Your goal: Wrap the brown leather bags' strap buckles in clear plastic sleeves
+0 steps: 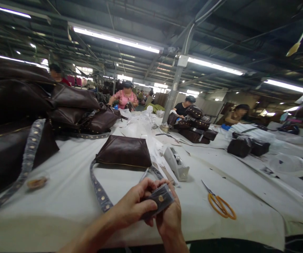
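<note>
Both of my hands grip a dark studded bag strap (164, 199) that looks wrapped in clear plastic film, with one gold stud facing up. My left hand (138, 200) pinches it from the left, thumb on top. Around its right end and underside curl the fingers of my right hand (169, 212). Just beyond my hands a dark brown leather bag (125, 151) lies on the white-covered table (69, 207). A film-wrapped length of strap leaves the bag's left corner and passes behind my left forearm.
Right of my hands are a tape dispenser (176, 165) and orange-handled scissors (221, 205). A tape roll (37, 182) sits to the left, beside stacked brown bags (14, 98). Several co-workers, one in a pink top (119, 96), are across the table near more bags (193, 126).
</note>
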Available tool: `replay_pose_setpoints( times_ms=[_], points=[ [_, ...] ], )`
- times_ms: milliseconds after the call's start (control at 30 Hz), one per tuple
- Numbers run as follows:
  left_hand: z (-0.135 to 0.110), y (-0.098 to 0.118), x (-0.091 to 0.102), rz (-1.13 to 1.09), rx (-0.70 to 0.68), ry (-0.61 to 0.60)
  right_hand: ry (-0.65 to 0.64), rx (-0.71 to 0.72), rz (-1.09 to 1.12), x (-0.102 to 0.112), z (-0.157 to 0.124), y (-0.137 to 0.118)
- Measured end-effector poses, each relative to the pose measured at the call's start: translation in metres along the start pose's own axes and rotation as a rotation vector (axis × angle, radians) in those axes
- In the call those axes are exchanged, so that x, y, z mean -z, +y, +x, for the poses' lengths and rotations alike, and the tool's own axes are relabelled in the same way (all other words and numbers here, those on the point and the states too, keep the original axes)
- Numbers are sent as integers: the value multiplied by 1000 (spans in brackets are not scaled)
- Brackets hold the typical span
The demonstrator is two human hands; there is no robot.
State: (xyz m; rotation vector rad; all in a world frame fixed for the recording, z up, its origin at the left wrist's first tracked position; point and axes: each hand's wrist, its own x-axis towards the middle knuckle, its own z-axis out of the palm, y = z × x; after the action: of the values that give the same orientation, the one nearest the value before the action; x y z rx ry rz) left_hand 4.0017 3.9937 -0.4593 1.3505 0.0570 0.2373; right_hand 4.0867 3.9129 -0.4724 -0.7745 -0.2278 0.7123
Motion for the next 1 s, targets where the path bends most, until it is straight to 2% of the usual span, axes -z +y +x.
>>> replay_pose_setpoints(
  times_ms=[67, 167, 267, 333, 367, 433, 467, 533, 600, 633, 733, 800, 867, 1000],
  points=[
    [1, -1, 4, 5, 2, -31, 3, -93, 74, -2, 0, 3],
    [-1, -2, 10, 87, 24, -41, -68, -215, 92, 2, 1, 11],
    [-4, -5, 12, 162, 27, 6, -112, -256, 62, 7, 3, 20],
    [-7, -6, 12, 162, 10, 70, -108, -236, -22, 9, 5, 20],
    [-8, -6, 12, 155, 6, 98, -105, -176, -105, 10, 7, 18],
    [-11, -4, 11, 168, 28, 150, -132, 69, -364, 13, 11, 8],
    [-12, -1, 11, 194, 45, 169, -188, 220, -527, 15, 14, 2],
    [-13, 4, 10, 267, 79, 187, -378, 462, -845, 20, 20, -9],
    [-13, 9, 9, 302, 87, 180, -541, 589, -1057, 27, 25, -16],
    [-12, 10, 8, 288, 85, 167, -566, 636, -1120, 29, 26, -16],
    [-10, 7, 6, 251, 66, 146, -478, 782, -1197, 35, 26, -12],
    [-9, 2, 6, 299, 25, 149, -404, 816, -1183, 37, 25, -6],
    [-10, -3, 8, 349, -8, 156, -324, 775, -1122, 36, 22, -1],
    [-12, -8, 18, 282, 33, 97, -217, 565, -906, 30, 17, 7]
  ],
)
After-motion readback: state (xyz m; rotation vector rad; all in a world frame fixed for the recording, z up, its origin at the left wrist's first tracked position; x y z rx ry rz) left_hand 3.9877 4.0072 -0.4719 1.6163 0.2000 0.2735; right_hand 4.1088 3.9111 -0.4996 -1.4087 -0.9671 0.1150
